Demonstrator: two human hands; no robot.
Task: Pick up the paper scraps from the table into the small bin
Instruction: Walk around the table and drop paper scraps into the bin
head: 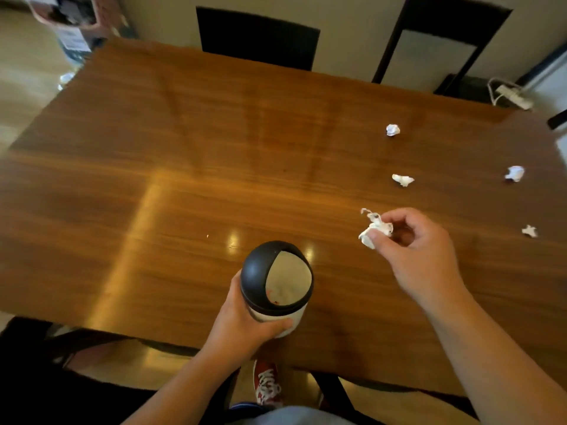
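A large, glossy wooden table point(214, 167) fills the view, its grain running side to side and light glare showing near its front middle. Two dark chairs stand at the far edge, one point(257, 38) left of centre and one point(441, 41) further right, against a pale wall. A white power strip point(514, 98) lies on the floor past the far right corner. A red shoe with white laces point(267, 386) shows below the near table edge. The small bin point(277, 286), pale-bodied with a black domed lid whose opening faces up and right, sits near the front edge of the table. The left hand point(242, 326) wraps around the bin's lower body, fingers closed about it, thumb across the front. The right hand point(414, 240) hovers to the right of the bin and above the tabletop, thumb and forefinger pinched shut on a crumpled paper scrap point(374, 228), other fingers loosely curled. Four more scraps lie loose on the right half of the table, well apart: one far scrap point(392, 129), one middle scrap point(403, 180), one right-edge scrap point(514, 173), and one smallest scrap point(529, 231) nearest the right hand's side.
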